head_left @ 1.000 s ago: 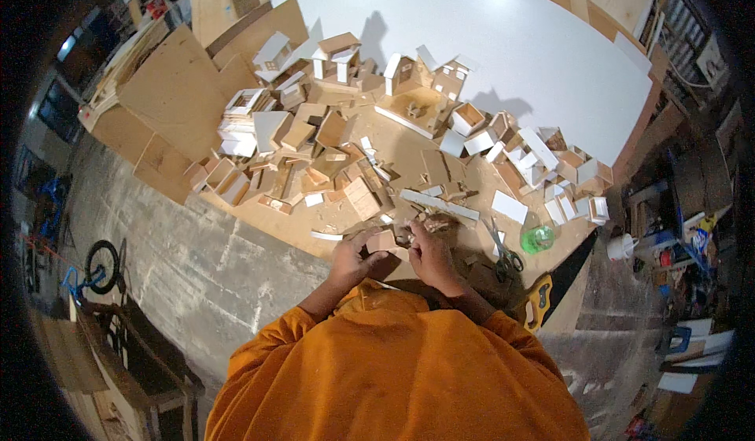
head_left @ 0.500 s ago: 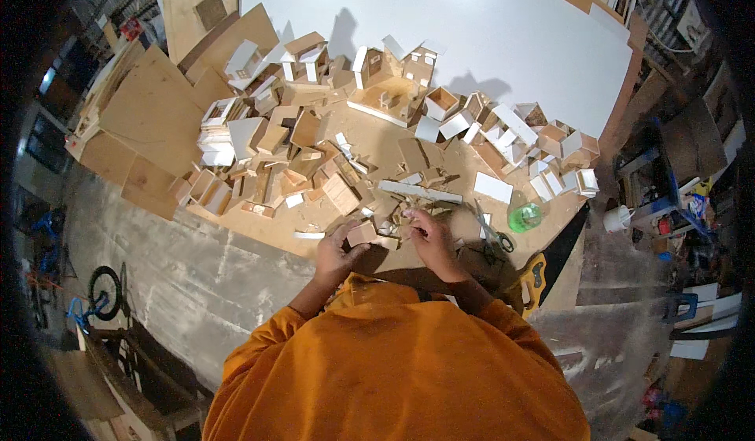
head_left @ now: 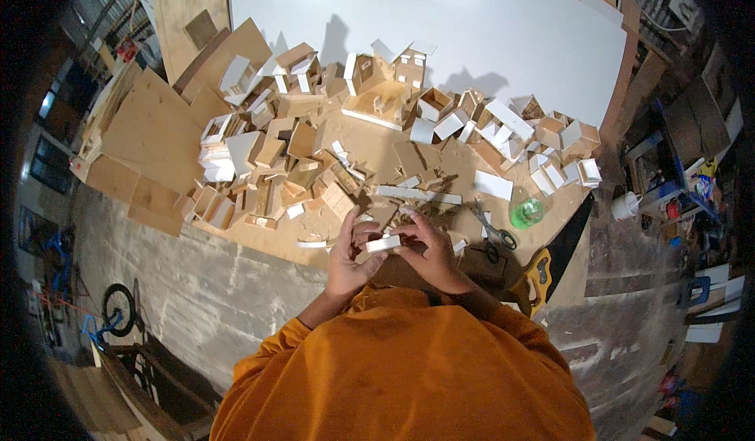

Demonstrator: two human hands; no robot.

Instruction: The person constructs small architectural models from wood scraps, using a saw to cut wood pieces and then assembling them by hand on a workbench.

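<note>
Near the front edge of the wooden board, my left hand (head_left: 350,264) and my right hand (head_left: 429,256) grip a small white-edged wooden piece (head_left: 384,243) between their fingers. Just beyond them is a long pale strip (head_left: 418,197) among loose offcuts. Scissors (head_left: 495,228) lie to the right of my right hand, with a yellow-handled saw (head_left: 539,278) nearer the board's corner. A green translucent container (head_left: 525,213) stands beside the scissors.
Several small wooden house models (head_left: 373,95) and box pieces (head_left: 275,173) crowd the board in front of a large white panel (head_left: 487,24). Plywood sheets (head_left: 145,130) are stacked at left. A bicycle wheel (head_left: 118,307) is on the lower left; shelves of clutter are at right.
The small piece has turned to show a long white edge. My left hand's fingers have risen around it, and my right hand has come closer, onto the piece. The view has shifted slightly.
</note>
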